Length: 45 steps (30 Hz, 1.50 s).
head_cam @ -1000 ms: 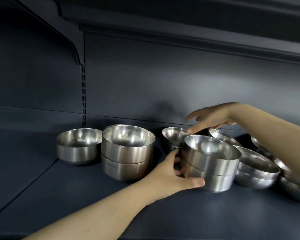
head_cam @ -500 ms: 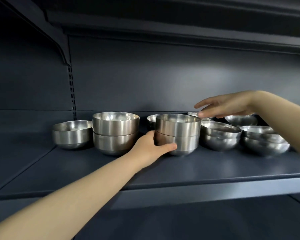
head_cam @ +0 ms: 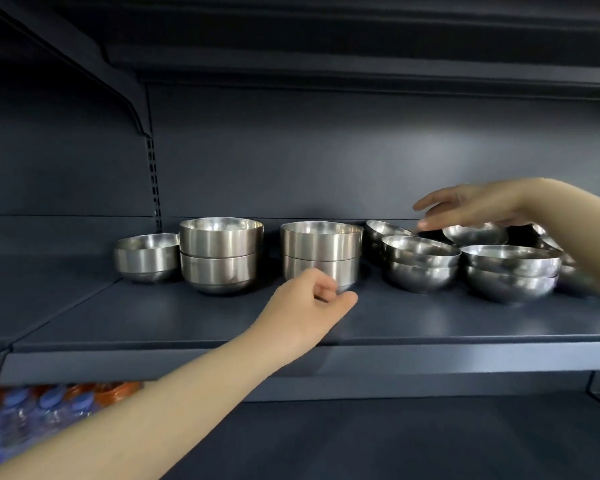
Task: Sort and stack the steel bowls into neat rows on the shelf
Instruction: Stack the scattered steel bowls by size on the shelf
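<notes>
Steel bowls stand on the dark shelf (head_cam: 174,320). From the left come a single bowl (head_cam: 146,258), a straight-sided stack of two (head_cam: 220,258) and a second straight-sided stack of two (head_cam: 321,247). Rounder bowls sit in two stacks (head_cam: 420,268) (head_cam: 510,275) at the right, with a tilted bowl (head_cam: 381,230) and a small bowl (head_cam: 475,234) behind them. My left hand (head_cam: 312,299) is just in front of the second stack's base, fingers loosely curled, holding nothing. My right hand (head_cam: 465,206) hovers above the back bowls with fingers stretched out.
The shelf's back panel and an upper shelf with a bracket (head_cam: 132,109) close in the space above. Bare shelf surface lies in front of the bowls and at the far left. Packed bottles (head_cam: 32,414) sit on the lower level at the bottom left.
My left hand set the second two-bowl stack upright beside the first stack and let go, drawing back slightly. My right hand stays hovering over the back bowls. The camera dropped lower.
</notes>
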Tool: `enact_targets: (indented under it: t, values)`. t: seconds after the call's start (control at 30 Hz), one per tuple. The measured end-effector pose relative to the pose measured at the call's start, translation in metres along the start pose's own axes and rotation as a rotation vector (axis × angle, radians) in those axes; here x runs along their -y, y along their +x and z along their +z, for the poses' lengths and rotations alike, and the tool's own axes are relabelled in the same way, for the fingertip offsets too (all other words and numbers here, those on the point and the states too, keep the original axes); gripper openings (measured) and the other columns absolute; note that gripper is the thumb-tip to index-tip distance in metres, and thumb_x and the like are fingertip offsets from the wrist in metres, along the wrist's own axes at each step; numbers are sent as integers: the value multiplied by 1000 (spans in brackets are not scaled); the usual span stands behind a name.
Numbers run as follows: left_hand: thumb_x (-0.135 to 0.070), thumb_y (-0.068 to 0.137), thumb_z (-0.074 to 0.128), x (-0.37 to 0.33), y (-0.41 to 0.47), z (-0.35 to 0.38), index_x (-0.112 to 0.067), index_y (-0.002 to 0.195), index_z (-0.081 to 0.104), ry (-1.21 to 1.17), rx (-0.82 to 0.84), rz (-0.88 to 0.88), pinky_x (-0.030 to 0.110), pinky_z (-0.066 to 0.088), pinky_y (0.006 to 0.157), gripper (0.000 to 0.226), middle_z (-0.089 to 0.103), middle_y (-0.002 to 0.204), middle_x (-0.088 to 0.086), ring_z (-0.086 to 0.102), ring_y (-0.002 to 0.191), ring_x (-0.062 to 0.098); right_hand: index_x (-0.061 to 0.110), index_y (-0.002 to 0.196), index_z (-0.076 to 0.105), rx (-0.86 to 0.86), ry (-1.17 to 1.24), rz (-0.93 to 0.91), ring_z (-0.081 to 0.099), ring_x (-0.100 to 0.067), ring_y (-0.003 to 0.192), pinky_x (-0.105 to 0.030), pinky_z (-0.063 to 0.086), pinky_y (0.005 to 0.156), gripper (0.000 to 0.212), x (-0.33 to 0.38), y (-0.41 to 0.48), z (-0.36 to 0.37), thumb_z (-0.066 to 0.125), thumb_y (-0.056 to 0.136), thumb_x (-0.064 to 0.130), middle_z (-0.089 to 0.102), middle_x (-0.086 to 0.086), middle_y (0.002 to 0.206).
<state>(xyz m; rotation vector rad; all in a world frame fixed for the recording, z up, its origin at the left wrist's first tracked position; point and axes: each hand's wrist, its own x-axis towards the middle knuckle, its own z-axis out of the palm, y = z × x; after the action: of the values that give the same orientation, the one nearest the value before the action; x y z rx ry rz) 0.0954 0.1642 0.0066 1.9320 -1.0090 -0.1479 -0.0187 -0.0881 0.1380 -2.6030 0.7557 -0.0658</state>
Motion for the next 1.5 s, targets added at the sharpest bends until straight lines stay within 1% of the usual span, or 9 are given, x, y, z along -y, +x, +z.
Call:
enact_targets:
  t: [0.2,0.3,0.47,0.57,0.8,0.93,1.03,1.23,1.5]
  values:
    - [-59,83,63,-45,36,70,-25,152,21,21,193,-49,25,40,101,88,33,153,-10,42,133,8,36,142,40,20,-86,-101,44,-15,132,-36,29,114,123,-38,12,-24,71,33,85,50,9,139]
    - [-59,79,67,-55,62,96,-19,153,14,-6,153,-135,26,38,94,99,37,149,-3,43,129,14,36,142,41,31,-72,-144,45,-15,131,-34,33,112,117,-61,21,-35,72,39,82,49,7,140]
    - [-40,78,77,-68,91,121,-17,127,43,-253,33,-165,12,38,73,64,53,104,-17,50,102,-2,31,142,40,40,-88,-203,43,-15,132,-35,34,112,95,-86,39,-42,64,57,66,46,3,144]
    - [-34,78,79,-68,98,127,-24,106,53,-297,-18,-154,11,39,69,40,55,99,-16,52,93,-5,24,143,41,23,-74,-242,44,-15,131,-30,33,110,88,-90,54,-44,63,67,62,46,1,144]
    - [-42,69,83,-55,95,120,-33,106,55,-257,-70,-172,16,45,83,47,64,111,-13,58,100,-4,23,147,39,1,-91,-255,38,-18,137,-35,26,116,82,-72,93,-44,63,78,61,41,2,149]
    - [-40,70,83,-51,93,117,-34,107,52,-273,-76,-156,7,44,70,48,64,106,-19,58,91,-13,26,149,33,37,-145,-179,35,-22,140,-37,28,115,97,-53,117,-35,65,69,72,33,0,155]
    - [-36,71,84,-50,96,118,-34,106,52,-297,-73,-132,-2,41,62,47,64,102,-21,57,80,-21,21,151,28,69,-135,-110,49,-25,117,-37,41,101,98,-35,132,-24,63,74,70,31,-8,155]
    - [-35,68,86,-44,100,114,-37,104,53,-328,-55,-116,3,45,71,48,67,103,-21,59,85,-18,21,154,18,113,-226,35,30,-44,139,-55,40,104,103,-14,157,-7,60,75,73,16,-12,161]
    - [-30,66,87,-39,98,113,-35,103,57,-373,-78,-116,7,47,73,47,70,97,-20,62,84,-14,21,151,26,143,-172,119,39,-41,134,-51,45,102,94,-21,174,7,69,77,60,24,-12,158]
